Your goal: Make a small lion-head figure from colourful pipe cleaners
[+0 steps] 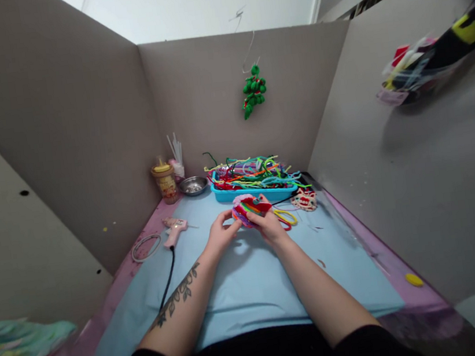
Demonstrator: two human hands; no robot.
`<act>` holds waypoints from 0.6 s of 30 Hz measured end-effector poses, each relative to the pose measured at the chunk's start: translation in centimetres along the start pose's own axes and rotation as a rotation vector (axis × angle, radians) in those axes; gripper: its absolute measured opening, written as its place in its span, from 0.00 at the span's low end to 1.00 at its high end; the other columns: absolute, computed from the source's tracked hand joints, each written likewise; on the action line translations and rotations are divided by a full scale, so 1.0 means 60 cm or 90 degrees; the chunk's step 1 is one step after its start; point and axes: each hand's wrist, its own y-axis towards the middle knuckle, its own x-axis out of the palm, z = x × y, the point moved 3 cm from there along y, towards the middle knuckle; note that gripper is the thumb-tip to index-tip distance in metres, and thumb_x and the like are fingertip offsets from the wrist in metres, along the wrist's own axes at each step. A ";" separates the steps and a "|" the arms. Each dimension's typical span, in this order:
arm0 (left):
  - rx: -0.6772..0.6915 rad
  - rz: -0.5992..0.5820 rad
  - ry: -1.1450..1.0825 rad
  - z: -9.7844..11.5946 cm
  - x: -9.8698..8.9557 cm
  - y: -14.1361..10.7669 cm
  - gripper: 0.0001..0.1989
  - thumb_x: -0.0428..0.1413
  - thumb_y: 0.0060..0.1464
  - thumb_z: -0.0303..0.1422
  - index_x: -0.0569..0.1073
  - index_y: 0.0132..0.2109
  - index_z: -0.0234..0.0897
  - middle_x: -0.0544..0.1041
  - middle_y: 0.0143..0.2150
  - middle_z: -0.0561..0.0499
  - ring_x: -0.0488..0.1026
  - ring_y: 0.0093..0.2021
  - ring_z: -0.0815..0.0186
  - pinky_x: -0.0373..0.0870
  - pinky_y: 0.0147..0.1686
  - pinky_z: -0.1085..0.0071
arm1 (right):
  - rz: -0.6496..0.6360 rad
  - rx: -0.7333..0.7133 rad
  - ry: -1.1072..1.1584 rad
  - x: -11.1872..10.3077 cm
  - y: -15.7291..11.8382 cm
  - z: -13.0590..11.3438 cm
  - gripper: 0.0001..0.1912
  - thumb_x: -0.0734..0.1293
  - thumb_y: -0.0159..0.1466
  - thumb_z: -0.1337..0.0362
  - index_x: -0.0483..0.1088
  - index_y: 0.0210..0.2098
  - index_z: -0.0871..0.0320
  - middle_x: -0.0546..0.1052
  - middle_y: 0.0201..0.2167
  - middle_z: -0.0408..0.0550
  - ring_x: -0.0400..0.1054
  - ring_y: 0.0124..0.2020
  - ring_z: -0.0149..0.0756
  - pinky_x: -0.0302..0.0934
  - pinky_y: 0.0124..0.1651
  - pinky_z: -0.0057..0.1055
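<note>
Between my two hands, above the blue table cover, is a small colourful pipe-cleaner craft with pink, red, orange and green stripes. My left hand pinches its left edge with thumb and fingers. On its right side my right hand is closed, the thumb lying across the front. Part of the craft is hidden behind the fingers. Just beyond it stands a blue tray heaped with pipe cleaners in many colours. Yellow-handled scissors lie close to my right hand.
A pink glue gun with a black cord and a white ring-shaped coil lie at left. Behind them are a metal bowl and a brown cup. A red-and-white craft piece sits right of the tray. Grey partitions enclose the table.
</note>
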 end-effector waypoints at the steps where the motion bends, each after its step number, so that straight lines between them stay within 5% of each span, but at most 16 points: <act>1: -0.002 0.001 0.002 0.000 0.000 0.000 0.28 0.66 0.44 0.41 0.71 0.51 0.33 0.73 0.54 0.40 0.76 0.36 0.66 0.71 0.24 0.77 | -0.001 0.001 0.002 0.001 -0.001 -0.001 0.58 0.79 0.44 0.57 0.47 0.67 0.49 0.71 0.57 0.52 0.68 0.56 0.48 0.64 0.56 0.51; 18: -0.007 -0.003 -0.017 -0.006 -0.002 0.001 0.25 0.66 0.44 0.39 0.72 0.49 0.34 0.73 0.53 0.41 0.76 0.36 0.66 0.72 0.25 0.76 | -0.029 -0.053 -0.097 0.003 -0.009 -0.010 0.60 0.79 0.44 0.60 0.45 0.68 0.48 0.71 0.57 0.51 0.69 0.54 0.45 0.58 0.62 0.50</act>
